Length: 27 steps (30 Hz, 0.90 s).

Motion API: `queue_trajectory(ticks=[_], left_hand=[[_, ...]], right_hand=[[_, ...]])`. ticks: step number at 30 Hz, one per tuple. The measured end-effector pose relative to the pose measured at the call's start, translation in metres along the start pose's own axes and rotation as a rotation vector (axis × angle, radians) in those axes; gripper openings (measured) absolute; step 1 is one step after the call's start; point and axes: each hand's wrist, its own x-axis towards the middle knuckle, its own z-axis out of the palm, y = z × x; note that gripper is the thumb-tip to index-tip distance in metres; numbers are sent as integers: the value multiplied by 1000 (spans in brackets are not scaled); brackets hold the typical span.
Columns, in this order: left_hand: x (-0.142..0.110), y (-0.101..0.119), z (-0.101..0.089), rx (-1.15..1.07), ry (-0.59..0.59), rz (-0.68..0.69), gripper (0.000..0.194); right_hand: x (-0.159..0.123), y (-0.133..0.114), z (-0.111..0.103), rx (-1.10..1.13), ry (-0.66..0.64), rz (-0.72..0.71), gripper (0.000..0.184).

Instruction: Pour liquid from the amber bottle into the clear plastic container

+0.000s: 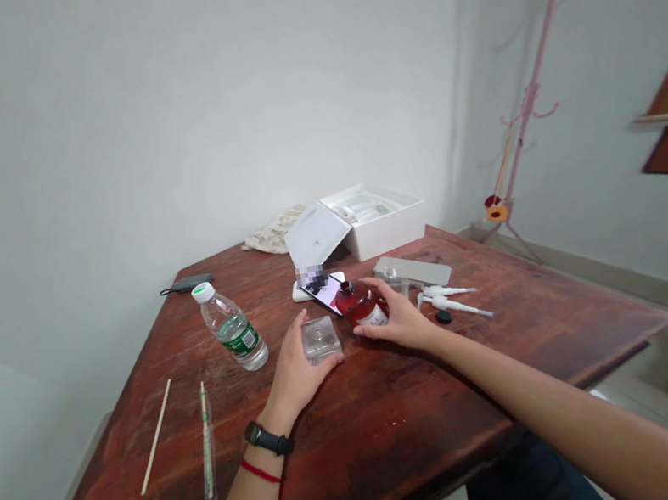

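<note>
My left hand is closed round a clear square glass bottle resting on the dark wooden table. A black watch and a red string sit on that wrist. My right hand is wrapped about a round red glass bottle with a white label, standing just right of the clear one. A phone with a lit screen lies just behind both bottles.
A plastic water bottle stands left of my hands. Two white pump nozzles and a black cap lie to the right. An open white box sits at the back, a grey flat box before it. A thin stick and a wrapped stick lie near the left edge.
</note>
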Motion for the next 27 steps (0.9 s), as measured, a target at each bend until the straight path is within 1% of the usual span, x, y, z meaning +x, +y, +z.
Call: queue_trajectory(ticks=[7,13,20,27], left_hand=[[0,-3,2,-6,4,-4,93],[-1,-6,3,-11,-2,-9,91],[-1,-7,1,-23,-17,-16,92],[-1,-8,2,-49,-21,-61,95]], right_hand=[[0,-1,0,-8,28,10,86],[0,6,1,-19,44,35,85],[0,14,2,10,57,43,83],[0,14,3,26,52,69,86]])
